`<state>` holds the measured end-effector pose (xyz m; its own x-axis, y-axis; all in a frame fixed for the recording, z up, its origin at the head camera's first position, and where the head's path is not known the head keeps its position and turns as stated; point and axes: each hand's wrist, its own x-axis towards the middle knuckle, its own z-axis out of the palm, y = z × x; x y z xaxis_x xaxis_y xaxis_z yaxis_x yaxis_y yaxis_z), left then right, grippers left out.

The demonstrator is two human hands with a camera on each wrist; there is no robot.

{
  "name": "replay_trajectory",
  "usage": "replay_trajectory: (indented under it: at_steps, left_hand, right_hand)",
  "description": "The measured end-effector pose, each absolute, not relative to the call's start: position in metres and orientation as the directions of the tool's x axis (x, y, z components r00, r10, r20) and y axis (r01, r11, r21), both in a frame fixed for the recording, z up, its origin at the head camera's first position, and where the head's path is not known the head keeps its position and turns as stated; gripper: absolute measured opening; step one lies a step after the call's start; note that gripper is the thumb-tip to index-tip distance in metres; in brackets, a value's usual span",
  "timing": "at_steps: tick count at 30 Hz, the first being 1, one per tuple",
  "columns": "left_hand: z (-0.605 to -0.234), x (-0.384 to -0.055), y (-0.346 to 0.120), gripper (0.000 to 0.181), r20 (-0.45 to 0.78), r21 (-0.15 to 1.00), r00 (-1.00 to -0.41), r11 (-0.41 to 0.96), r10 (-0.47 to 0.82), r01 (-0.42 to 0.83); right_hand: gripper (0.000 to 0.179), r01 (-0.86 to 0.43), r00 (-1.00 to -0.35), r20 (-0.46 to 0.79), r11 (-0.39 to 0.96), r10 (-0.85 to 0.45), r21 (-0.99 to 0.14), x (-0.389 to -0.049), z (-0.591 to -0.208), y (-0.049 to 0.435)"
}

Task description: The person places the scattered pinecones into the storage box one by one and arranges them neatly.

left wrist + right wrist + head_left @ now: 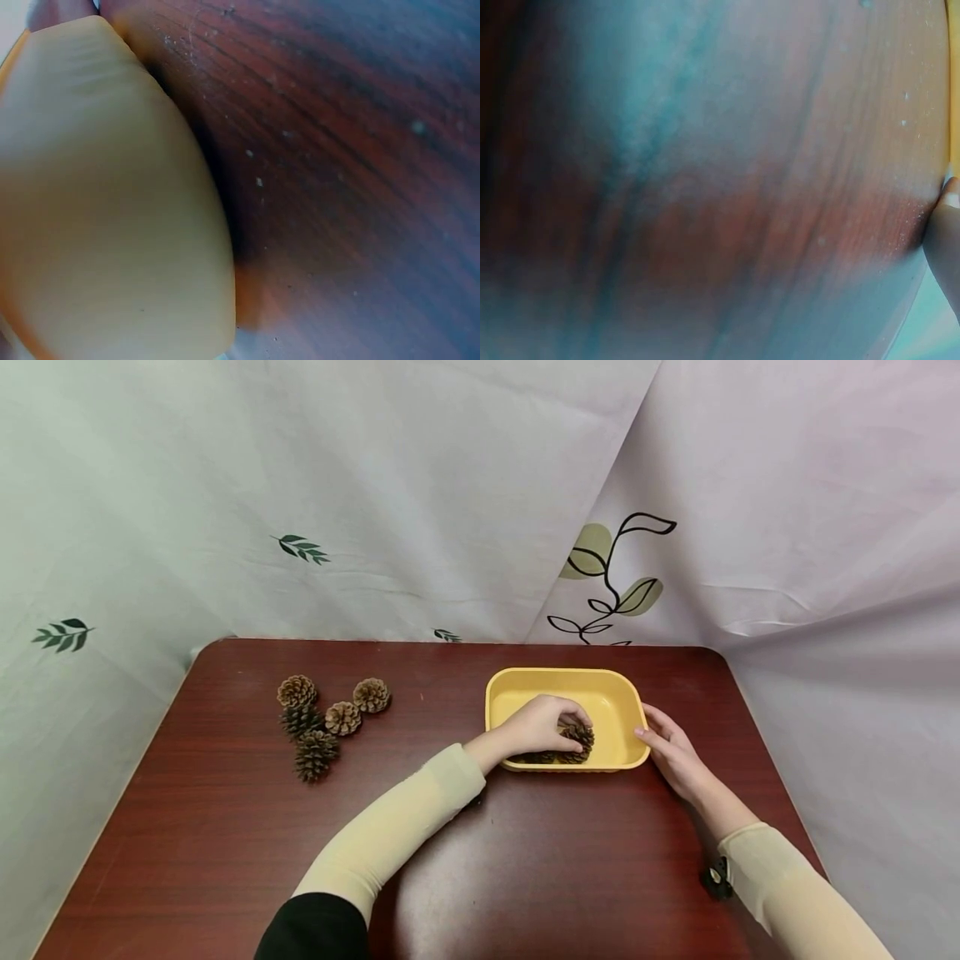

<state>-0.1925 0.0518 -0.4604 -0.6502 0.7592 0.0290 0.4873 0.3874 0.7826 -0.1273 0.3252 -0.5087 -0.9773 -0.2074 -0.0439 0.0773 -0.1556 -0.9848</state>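
Note:
In the head view a yellow plastic tub (618,710) stands on the right part of the table. My left hand (536,727) reaches into it, thumb and fingers curled round a brown pine cone (579,742) low inside the tub. Part of another pine cone (536,757) shows beneath that hand, against the near wall. My right hand (675,756) holds the tub's right end, with the thumb on the rim and the fingers along the outside. The left wrist view has mostly the cream sleeve (112,187); in the right wrist view a thumb or finger touches the tub's edge (955,90).
Several pine cones (315,753) lie grouped on the left of the dark red wooden table (225,843). A pale cloth with leaf prints (412,510) hangs behind the table's back edge. A small black object (717,878) sits at the right wrist.

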Motion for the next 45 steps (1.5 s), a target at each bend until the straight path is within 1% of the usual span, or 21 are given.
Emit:
replay_trajectory:
  at_steps: [18, 28, 34, 40, 45]
  left_hand:
    - [-0.461, -0.195, 0.050, 0.035, 0.029, 0.792, -0.650, 0.379, 0.760, 0.479]
    - [-0.456, -0.193, 0.044, 0.035, 0.079, 0.812, -0.660, 0.337, 0.747, 0.477]
    - [-0.450, -0.188, 0.029, 0.036, 0.126, 0.818, -0.669, 0.304, 0.733, 0.487]
    - [-0.445, -0.183, 0.003, 0.037, 0.176, 0.810, -0.677, 0.286, 0.714, 0.512]
    - [-0.442, -0.179, -0.023, 0.035, 0.197, 0.823, -0.704, 0.275, 0.682, 0.496]
  right_hand:
    - [0.038, 0.089, -0.977, -0.059, -0.139, -0.204, -0.986, -0.126, -0.507, 0.326]
    - [0.038, 0.081, -0.976, -0.044, -0.168, -0.214, -0.983, -0.126, -0.508, 0.326]
    - [0.040, 0.084, -0.978, -0.050, -0.166, -0.202, -0.983, -0.125, -0.507, 0.325]
    - [0.040, 0.101, -0.981, -0.072, -0.162, -0.180, -0.982, -0.123, -0.504, 0.323]
    - [0.041, 0.119, -0.983, -0.091, -0.171, -0.159, -0.978, -0.121, -0.499, 0.318]
